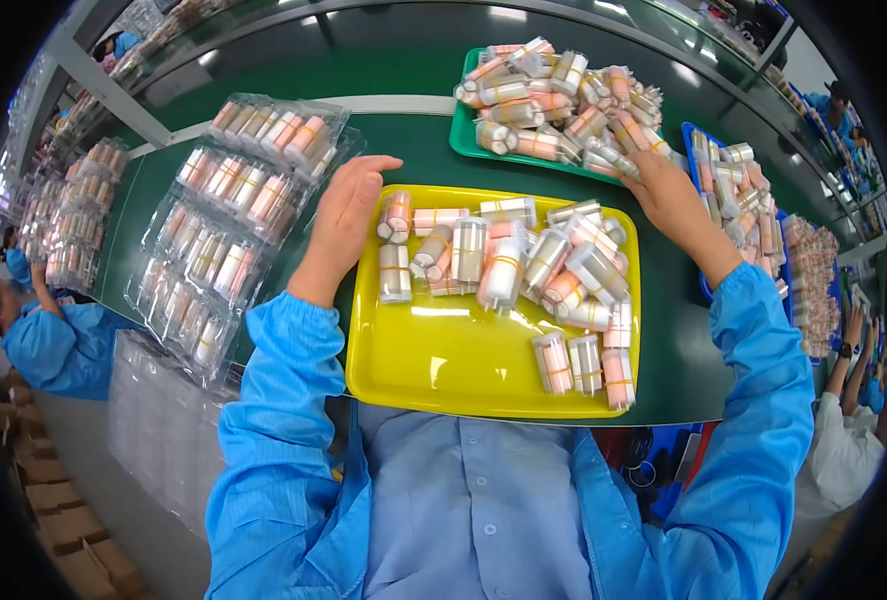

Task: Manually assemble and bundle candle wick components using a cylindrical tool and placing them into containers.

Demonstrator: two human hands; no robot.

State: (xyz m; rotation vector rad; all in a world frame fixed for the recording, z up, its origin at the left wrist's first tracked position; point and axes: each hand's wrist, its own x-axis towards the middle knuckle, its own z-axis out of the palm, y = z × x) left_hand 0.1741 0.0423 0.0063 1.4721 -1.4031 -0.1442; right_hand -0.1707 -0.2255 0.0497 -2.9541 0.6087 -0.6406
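Observation:
My right hand (670, 207) reaches to the near right edge of a green tray (461, 135). Its fingertips close on a small clear tube pack (609, 160) at the edge of the pile there. My left hand (349, 215) hovers by the left rim of a yellow tray (394, 370), fingers stretched out, holding nothing. On the yellow tray lie several clear tube packs with pink, white or grey contents and yellow bands. Most are heaped at its far side, while a few upright packs (586, 365) stand at its near right.
Clear blister trays (199, 255) filled with similar packs lie at the left, above a stack of clear trays (154, 420). Blue bins (699, 135) of packs stand at the right. A person in blue (69, 340) works at far left, and cardboard boxes (54, 495) sit below.

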